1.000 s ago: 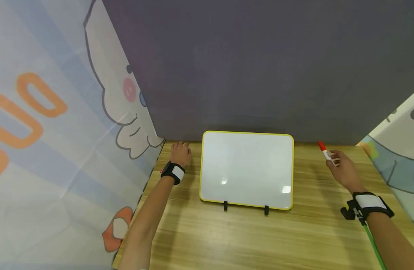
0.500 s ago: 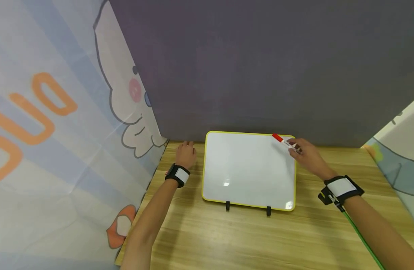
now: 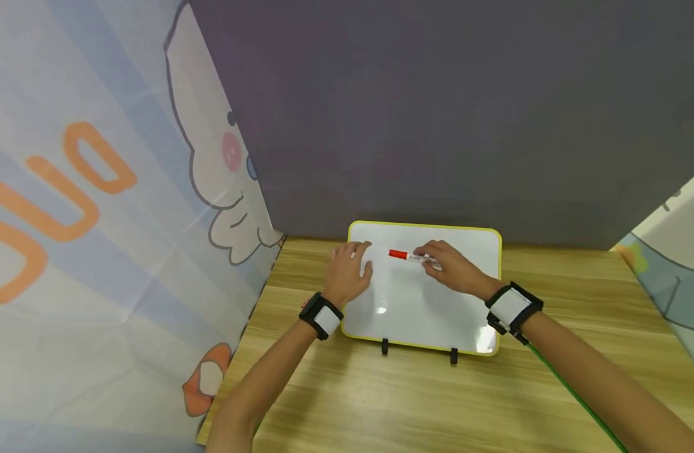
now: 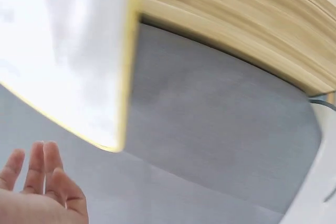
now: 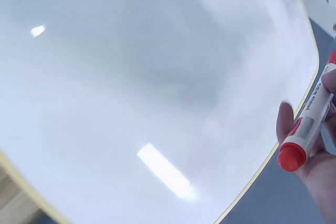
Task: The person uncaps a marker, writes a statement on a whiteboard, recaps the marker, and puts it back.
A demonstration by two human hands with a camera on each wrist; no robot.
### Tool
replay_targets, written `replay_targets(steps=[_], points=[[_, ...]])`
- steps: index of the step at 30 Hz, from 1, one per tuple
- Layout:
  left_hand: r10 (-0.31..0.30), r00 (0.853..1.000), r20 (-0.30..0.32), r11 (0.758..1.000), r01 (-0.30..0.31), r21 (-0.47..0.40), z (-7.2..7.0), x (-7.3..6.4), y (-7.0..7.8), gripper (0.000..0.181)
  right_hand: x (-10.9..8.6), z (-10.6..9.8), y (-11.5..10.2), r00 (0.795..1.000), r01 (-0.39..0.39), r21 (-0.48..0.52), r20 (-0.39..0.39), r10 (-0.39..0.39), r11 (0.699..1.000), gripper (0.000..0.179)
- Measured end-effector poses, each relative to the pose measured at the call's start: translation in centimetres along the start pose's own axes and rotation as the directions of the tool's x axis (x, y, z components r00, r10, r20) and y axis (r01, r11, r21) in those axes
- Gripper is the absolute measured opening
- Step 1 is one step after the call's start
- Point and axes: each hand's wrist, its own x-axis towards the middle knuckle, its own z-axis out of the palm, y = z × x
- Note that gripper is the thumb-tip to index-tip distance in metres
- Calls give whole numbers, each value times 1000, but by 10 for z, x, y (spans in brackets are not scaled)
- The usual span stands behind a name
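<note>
My right hand [image 3: 450,267] pinches a marker [image 3: 417,257] with a white barrel and a red cap, in front of the upper middle of the whiteboard [image 3: 426,308]. The capped end points left, towards my left hand. In the right wrist view the marker [image 5: 310,119] lies across the fingers, its red end plug facing the camera. My left hand [image 3: 347,274] is over the board's upper left part with fingers spread and nothing in them. The left wrist view has this hand [image 4: 44,192] beside the board's yellow-edged corner, fingers extended. The white surface bears no marks.
Black feet [image 3: 453,355] hold the yellow-framed board up on the wood-grain table [image 3: 414,402]. Behind it stands a dark grey panel [image 3: 426,113]. A printed cartoon sheet [image 3: 126,251] hangs at the left. A green cord [image 3: 573,390] trails from the right wrist strap.
My right hand has carried the marker left from beside the board to in front of it, turning it nearly level. My left hand has moved right from the table to the board's left part.
</note>
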Motion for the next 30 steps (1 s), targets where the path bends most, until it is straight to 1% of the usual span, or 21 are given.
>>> replay_targets(steps=[2, 4, 7, 10, 13, 17, 19, 21, 25, 28, 30], points=[[64, 998, 27, 998, -63, -6, 0, -5, 9, 39, 5, 4, -8, 999, 27, 9, 33, -27, 1000, 30], [124, 991, 54, 992, -125, 10, 1, -8, 15, 40, 9, 7, -15, 997, 56, 7, 50, -57, 998, 30], [176, 980, 94, 981, -182, 63, 4, -12, 18, 38, 13, 11, -22, 994, 98, 3, 54, -98, 995, 31], [198, 974, 113, 972, -210, 103, 7, -14, 19, 35, 15, 15, -27, 991, 121, 4, 55, -121, 993, 31], [222, 967, 125, 963, -238, 124, 10, -16, 19, 30, 15, 18, -31, 992, 108, -1, 63, -108, 994, 30], [266, 954, 141, 954, -282, 105, 10, -16, 20, 24, 15, 22, -35, 994, 79, -48, 82, -75, 996, 28], [284, 946, 158, 948, -302, 105, 9, -16, 20, 20, 14, 24, -35, 993, 75, -46, 100, -70, 996, 29], [297, 938, 179, 939, -321, 123, 7, -15, 20, 17, 13, 26, -34, 990, 74, -21, 119, -71, 997, 30], [331, 917, 223, 912, -372, 174, 2, -12, 19, 17, 6, 26, -31, 986, 82, 32, 142, -86, 996, 31], [371, 901, 223, 892, -413, 183, -1, -7, 19, 19, 2, 25, -30, 988, 88, 39, 125, -92, 995, 31], [399, 892, 213, 877, -439, 193, -3, -6, 18, 21, 0, 25, -31, 990, 90, 36, 109, -94, 995, 31]])
